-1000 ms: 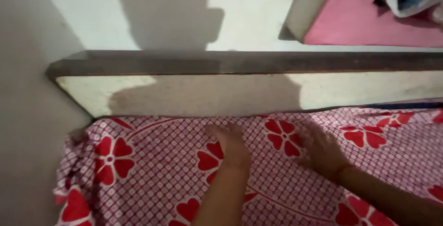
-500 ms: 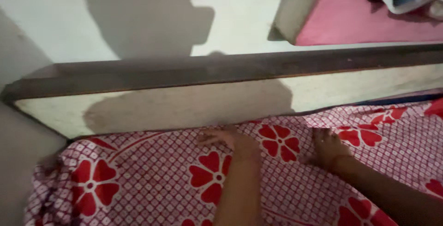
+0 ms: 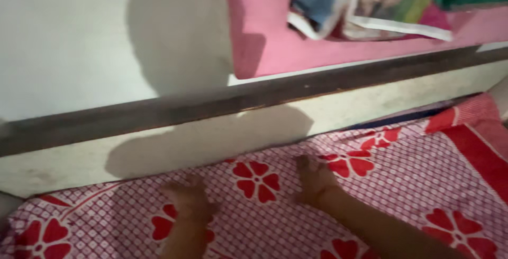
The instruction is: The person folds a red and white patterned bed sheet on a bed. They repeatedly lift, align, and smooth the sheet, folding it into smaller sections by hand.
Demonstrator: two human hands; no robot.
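Head camera shows a bedsheet (image 3: 402, 169), red flowers on checks, spread flat on the bed, its long side running along the wooden board (image 3: 222, 132). Left hand (image 3: 186, 198) and right hand (image 3: 313, 177) press on it, fingers toward the board, gripping nothing.

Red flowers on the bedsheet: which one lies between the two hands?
The whole flower near the headboard, between the left hand and right hand; the others lie outside them.

A red-and-white checked cotton bedsheet (image 3: 317, 206) with red flowers lies spread flat. Its far edge (slightly rumpled) meets the pale board.
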